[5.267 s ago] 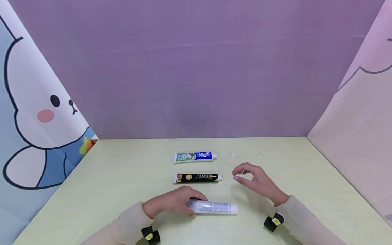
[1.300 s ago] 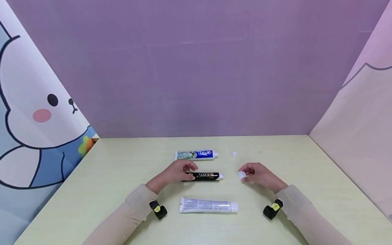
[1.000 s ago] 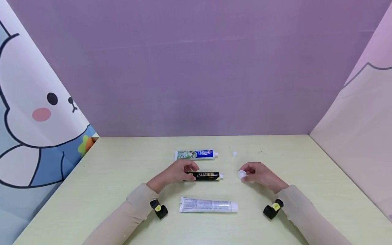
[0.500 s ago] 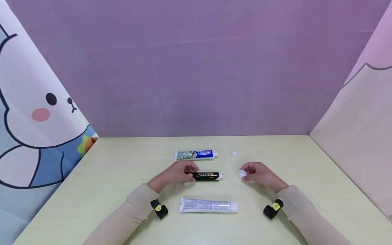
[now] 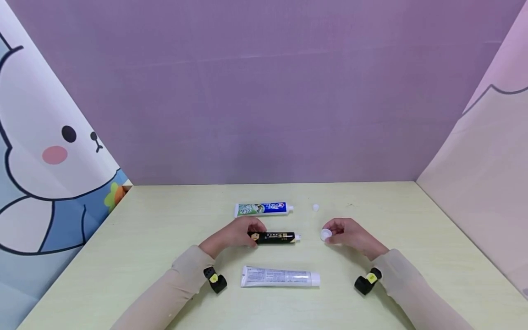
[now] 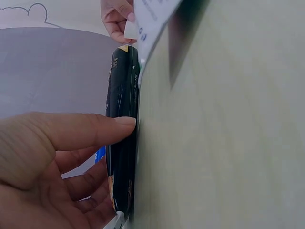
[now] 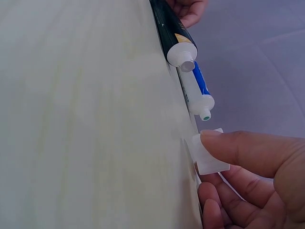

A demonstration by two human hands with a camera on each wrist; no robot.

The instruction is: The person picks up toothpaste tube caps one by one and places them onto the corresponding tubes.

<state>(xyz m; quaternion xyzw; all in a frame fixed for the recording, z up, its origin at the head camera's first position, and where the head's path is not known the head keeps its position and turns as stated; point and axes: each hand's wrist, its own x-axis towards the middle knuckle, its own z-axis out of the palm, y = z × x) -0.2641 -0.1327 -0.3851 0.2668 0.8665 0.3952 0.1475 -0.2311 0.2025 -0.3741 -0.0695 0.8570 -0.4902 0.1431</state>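
Observation:
A black toothpaste tube (image 5: pixel 278 237) lies on the table, its uncapped nozzle facing right. My left hand (image 5: pixel 239 233) holds it near the crimped end; in the left wrist view, the thumb is along one side of the black tube (image 6: pixel 120 90) and the fingers are beyond it. Just right of the nozzle, and apart from it, my right hand (image 5: pixel 349 236) pinches a white cap (image 5: pixel 326 234) between thumb and fingers. In the right wrist view the cap (image 7: pixel 209 155) is close to the tabletop, and the tube's nozzle (image 7: pixel 187 66) is bare.
Nearer me lies a white toothpaste tube (image 5: pixel 276 277) with its cap on. Behind the black one is a blue and green toothpaste tube (image 5: pixel 261 209), uncapped, with a small white cap (image 5: pixel 315 207) to its right. A purple backdrop (image 5: pixel 264 114) stands behind the table.
Since the earliest frame, my left hand has gone from the white tube to the black one, and my right hand has taken hold of the cap. Lately the left thumb has shifted slightly left.

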